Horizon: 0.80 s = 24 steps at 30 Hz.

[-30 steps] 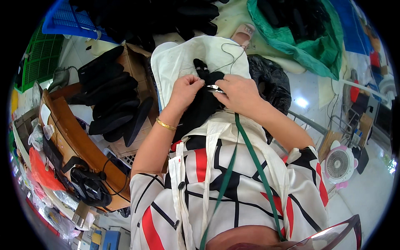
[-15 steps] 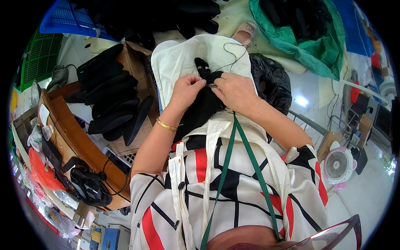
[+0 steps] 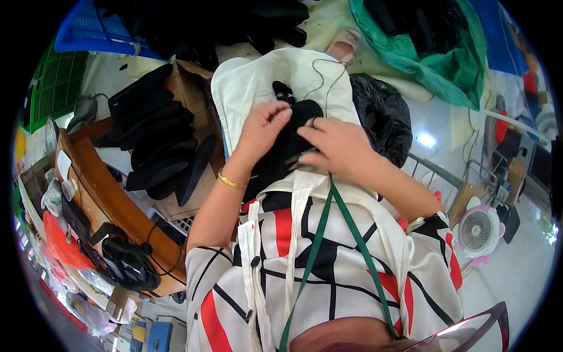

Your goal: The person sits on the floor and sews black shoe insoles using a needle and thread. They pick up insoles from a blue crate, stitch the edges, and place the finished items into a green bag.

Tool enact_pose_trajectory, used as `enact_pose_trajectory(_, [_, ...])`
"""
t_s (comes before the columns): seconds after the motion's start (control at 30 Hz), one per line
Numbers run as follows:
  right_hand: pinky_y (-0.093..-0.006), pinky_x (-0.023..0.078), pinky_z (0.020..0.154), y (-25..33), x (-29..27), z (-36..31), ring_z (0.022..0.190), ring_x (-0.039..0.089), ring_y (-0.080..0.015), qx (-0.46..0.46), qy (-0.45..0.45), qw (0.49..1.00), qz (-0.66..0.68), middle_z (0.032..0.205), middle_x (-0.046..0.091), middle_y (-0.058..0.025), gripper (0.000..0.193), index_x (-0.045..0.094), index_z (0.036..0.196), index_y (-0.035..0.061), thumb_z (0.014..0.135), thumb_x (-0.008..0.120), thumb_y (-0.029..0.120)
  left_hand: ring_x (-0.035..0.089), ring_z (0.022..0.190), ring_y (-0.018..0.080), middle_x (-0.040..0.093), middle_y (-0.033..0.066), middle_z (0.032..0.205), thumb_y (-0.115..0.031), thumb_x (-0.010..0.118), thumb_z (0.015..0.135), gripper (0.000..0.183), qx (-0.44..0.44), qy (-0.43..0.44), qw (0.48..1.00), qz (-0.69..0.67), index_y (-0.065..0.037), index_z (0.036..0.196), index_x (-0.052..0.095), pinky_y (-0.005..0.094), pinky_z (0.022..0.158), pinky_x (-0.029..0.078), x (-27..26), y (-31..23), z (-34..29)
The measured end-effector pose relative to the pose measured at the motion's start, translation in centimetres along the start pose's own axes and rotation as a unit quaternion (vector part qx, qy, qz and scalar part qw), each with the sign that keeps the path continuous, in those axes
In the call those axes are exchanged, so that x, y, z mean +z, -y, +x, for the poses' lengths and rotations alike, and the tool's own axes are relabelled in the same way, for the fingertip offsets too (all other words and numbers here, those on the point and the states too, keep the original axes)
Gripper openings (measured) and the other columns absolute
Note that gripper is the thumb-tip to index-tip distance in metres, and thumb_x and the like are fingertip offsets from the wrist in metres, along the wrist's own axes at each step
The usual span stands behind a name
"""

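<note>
A soft black shoe-shaped fabric piece [image 3: 280, 149] lies across the white apron on my lap, its rounded end pointing away from me. My left hand [image 3: 262, 130] is at its left edge, thumb and forefinger pinched together; whatever they hold is too small to make out. My right hand [image 3: 343, 146] is over the piece's right side with fingers apart and a dark ring on one finger. Under its thumb shows a small metal tool tip [image 3: 295, 161]; the rest is hidden. A small black bundle with pale bands [image 3: 283, 91] lies just beyond the piece. Dark thread [image 3: 317, 74] loops over the apron [image 3: 246, 79].
Black shoe-shaped pieces [image 3: 158, 144] are stacked on cardboard at my left, by a wooden table [image 3: 117, 217]. More black pieces [image 3: 234, 26] lie ahead. A green sack [image 3: 404, 67], a black plastic bag [image 3: 381, 117] and a small fan [image 3: 478, 232] are at the right.
My right hand has drawn back toward me and to the right, its fingers spreading. The metal tool moved back with it. The piece's rounded end now shows uncovered.
</note>
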State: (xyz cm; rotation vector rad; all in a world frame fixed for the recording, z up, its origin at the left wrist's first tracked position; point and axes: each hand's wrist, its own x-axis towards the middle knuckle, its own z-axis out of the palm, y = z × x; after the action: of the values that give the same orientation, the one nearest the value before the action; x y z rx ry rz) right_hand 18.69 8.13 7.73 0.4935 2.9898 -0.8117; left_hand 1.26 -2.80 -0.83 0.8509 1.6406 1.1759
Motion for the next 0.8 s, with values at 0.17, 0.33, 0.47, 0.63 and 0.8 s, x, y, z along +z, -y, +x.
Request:
enact_pose_trajectory(0.17, [-0.0396, 0.052, 0.063, -3.5, 1.4, -1.4, 0.077, 0.064, -0.0285, 0.035, 0.022, 0.999, -0.008, 0.083, 0.058, -0.0096, 0.01, 0.059, 0.089, 0.0094, 0.085, 0.063, 0.018, 0.06, 0.092, 0.0312, 0.063, 0.0148, 0.099, -0.013, 0.067, 0.087, 0.022, 0.104, 0.066, 0.969, 0.212, -0.001, 0.106, 0.069, 0.0359, 0.08, 0.049, 0.6, -2.9, -2.9])
enact_pose_trajectory(0.33, [-0.0402, 0.051, 0.064, -4.4, 1.6, -2.0, 0.076, 0.064, -0.0297, 0.0, 0.0, 1.0, 0.01, 0.08, 0.059, -0.0099, 0.012, 0.058, 0.089, 0.0079, 0.085, 0.064, 0.017, 0.059, 0.078, 0.0177, 0.063, 0.0078, 0.09, -0.016, 0.066, 0.091, 0.022, -0.009, -0.016, 0.987, 0.157, 0.001, 0.106, 0.067, 0.028, 0.071, 0.048, 2.0, -2.3, -5.6])
enact_pose_trajectory(0.47, [-0.0355, 0.051, 0.065, -6.3, 1.5, -3.4, 0.075, 0.066, -0.0258, 0.083, 0.019, 0.995, 0.043, 0.079, 0.064, -0.0112, 0.011, 0.058, 0.094, 0.0059, 0.088, 0.062, 0.014, 0.05, 0.069, 0.0067, 0.06, 0.0, 0.076, -0.019, 0.068, 0.092, 0.022, -0.16, 0.009, 0.987, 0.016, 0.002, 0.099, 0.064, 0.024, 0.065, 0.044, 2.6, -0.7, -5.3])
enact_pose_trajectory(0.63, [-0.0261, 0.048, 0.067, -8.3, -0.1, -2.8, 0.073, 0.058, -0.0112, 0.295, -0.082, 0.861, 0.407, 0.08, 0.06, -0.0028, 0.014, 0.058, 0.104, 0.0037, 0.098, 0.057, 0.017, 0.053, 0.064, 0.0124, 0.061, 0.0057, 0.076, -0.017, 0.072, 0.086, 0.023, -0.113, 0.029, 0.993, 0.013, 0.002, 0.096, 0.063, 0.0277, 0.061, 0.046, 2.7, -0.9, -4.3])
enact_pose_trajectory(0.8, [-0.0267, 0.047, 0.072, -8.5, 1.6, -2.1, 0.076, 0.054, -0.0095, 0.19, -0.102, 0.849, 0.483, 0.086, 0.06, -0.0027, 0.026, 0.061, 0.105, 0.0008, 0.098, 0.058, 0.026, 0.055, 0.071, 0.0231, 0.056, 0.0104, 0.076, -0.011, 0.069, 0.083, 0.018, 0.089, -0.019, 0.986, 0.137, 0.002, 0.092, 0.062, 0.0324, 0.066, 0.047, 1.7, -3.3, -4.4])
